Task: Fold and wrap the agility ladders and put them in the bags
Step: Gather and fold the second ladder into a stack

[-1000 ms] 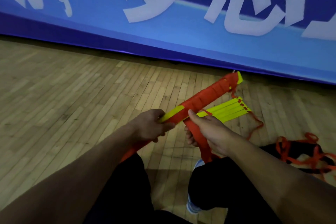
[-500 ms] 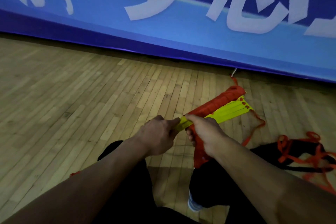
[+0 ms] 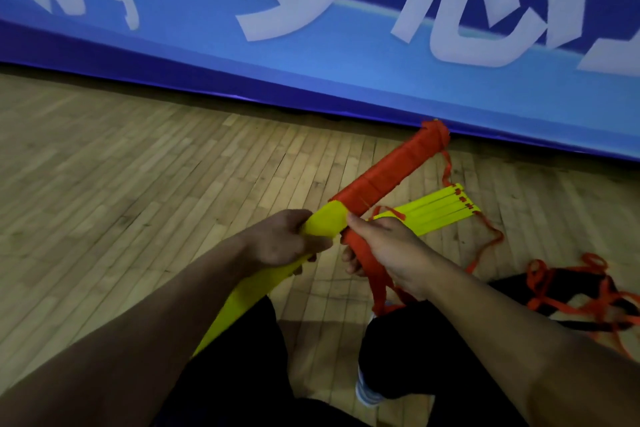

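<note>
Wooden floor (image 3: 138, 184) runs to a blue banner (image 3: 311, 73). Above it, the left hand (image 3: 280, 243) grips the yellow ladder bundle (image 3: 327, 225); the right hand (image 3: 388, 250) clasps its orange strap (image 3: 391, 173), wound around the bundle's far end.

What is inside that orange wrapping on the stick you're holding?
Yellow ladder rungs poke out of the orange strap wrapping near the left hand. How many rungs are bundled inside cannot be seen; the strap covers them.
</note>
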Motion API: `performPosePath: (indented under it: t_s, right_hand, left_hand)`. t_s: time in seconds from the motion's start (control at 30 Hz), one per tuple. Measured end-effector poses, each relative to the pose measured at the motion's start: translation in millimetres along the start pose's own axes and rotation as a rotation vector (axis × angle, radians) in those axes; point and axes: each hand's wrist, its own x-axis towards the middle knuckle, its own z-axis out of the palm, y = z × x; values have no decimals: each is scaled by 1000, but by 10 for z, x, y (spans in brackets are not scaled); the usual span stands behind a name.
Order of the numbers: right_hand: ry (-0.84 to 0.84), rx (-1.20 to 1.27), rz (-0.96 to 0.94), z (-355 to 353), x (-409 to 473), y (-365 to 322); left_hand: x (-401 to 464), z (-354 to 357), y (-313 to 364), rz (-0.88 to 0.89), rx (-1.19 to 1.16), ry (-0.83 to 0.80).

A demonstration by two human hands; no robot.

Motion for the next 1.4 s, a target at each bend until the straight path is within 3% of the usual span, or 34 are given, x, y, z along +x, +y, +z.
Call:
performPosePath:
  t_s: [0.1, 0.23, 0.47, 0.53, 0.67, 0.73, 0.83, 0.97, 1.13, 1.23, 1.3, 1.4]
  right_hand:
    - [8, -6, 71, 22, 14, -19]
    - [155, 23, 108, 63, 18, -18]
    - [306, 122, 147, 32, 97, 21]
    - [280, 132, 124, 8, 94, 46]
    - [157, 201, 51, -81, 39, -14]
    - [95, 218, 17, -98, 9, -70]
    - [53, 122, 6, -116, -11, -123]
    - [6, -22, 137, -216, -37, -134]
    - [11, 27, 219, -163, 12, -83]
    - [110, 83, 225, -60, 61, -47]
    - [168, 128, 197, -43, 70, -17]
    - [161, 199, 124, -86, 44, 49]
  left_hand:
    - [52, 88, 71, -1, 443, 185]
    - [-11, 346, 20, 75, 770, 186]
    - [18, 458, -11, 94, 834, 170]
    - [-23, 324, 49, 31, 660, 29]
    - [-105, 12, 98, -138, -78, -152]
    - [-120, 29, 41, -143, -252, -241]
    - [-97, 124, -14, -79, -352, -183]
    - [-34, 95, 59, -83, -176, -66]
    - [13, 244, 179, -20, 455, 230]
    - [-12, 499, 187, 72, 869, 415]
    - [-9, 608, 148, 160, 977, 410]
    - [-13, 474, 132, 176, 741, 200]
